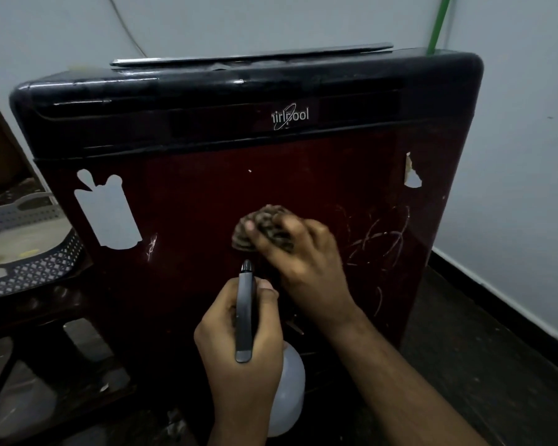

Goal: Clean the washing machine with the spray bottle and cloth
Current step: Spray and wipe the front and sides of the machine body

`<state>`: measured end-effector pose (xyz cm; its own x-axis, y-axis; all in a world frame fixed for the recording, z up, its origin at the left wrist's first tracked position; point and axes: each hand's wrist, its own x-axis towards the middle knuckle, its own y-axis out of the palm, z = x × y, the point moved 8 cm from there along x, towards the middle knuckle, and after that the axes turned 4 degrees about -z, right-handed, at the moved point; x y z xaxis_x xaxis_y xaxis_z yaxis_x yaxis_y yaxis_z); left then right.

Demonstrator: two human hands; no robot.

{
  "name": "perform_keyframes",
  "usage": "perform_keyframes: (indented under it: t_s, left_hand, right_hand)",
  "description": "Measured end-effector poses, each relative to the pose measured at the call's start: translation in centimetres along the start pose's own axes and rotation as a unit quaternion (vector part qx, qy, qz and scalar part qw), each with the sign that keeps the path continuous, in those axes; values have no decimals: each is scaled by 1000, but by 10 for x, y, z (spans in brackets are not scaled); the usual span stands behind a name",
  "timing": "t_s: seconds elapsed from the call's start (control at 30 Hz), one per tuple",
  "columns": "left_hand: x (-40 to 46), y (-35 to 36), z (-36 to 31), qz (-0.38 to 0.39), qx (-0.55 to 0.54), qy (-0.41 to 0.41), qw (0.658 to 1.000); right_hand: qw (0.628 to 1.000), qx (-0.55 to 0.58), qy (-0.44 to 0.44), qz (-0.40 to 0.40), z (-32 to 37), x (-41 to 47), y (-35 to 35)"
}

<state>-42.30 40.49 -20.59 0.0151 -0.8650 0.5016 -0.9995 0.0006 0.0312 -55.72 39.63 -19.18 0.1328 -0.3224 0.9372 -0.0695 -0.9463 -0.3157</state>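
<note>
Pressing bunched brown cloth (264,228) on glossy maroon washing machine (207,194), right hand (303,252)

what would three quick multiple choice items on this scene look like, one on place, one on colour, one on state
1. Where is the cloth?
A. on the floor
B. pressed on the washing machine front panel
C. on the lid

2. What colour is that front panel?
A. white
B. green
C. dark red

3. What is the left hand doing?
A. gripping the spray bottle
B. hanging idle
C. lying flat on the panel

Answers: 1 B, the right hand holds the cloth against the panel; 2 C, the panel is deep maroon below a black top; 3 A, its fingers wrap the bottle's grey trigger head.
</note>
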Motion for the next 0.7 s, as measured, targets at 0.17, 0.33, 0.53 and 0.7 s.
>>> perform_keyframes:
  t_s: [0.17, 0.33, 0.53, 0.7]
  left_hand:
    - [-3, 9, 10, 19, 6, -18, 1000]
    - [-6, 17, 9, 32, -18, -18, 999]
    - [-5, 17, 19, 36, 15, -24, 999]
    - [-9, 38, 11, 56, -17, -24, 998]
  right_hand:
    - [982, -2, 159, -98, -57, 22, -26]
    - [994, 27, 68, -80, 0, 34, -3]
    - [999, -13, 21, -29, -20, -17, -3]
    - [973, 6, 202, -114, -85, 5, -33]
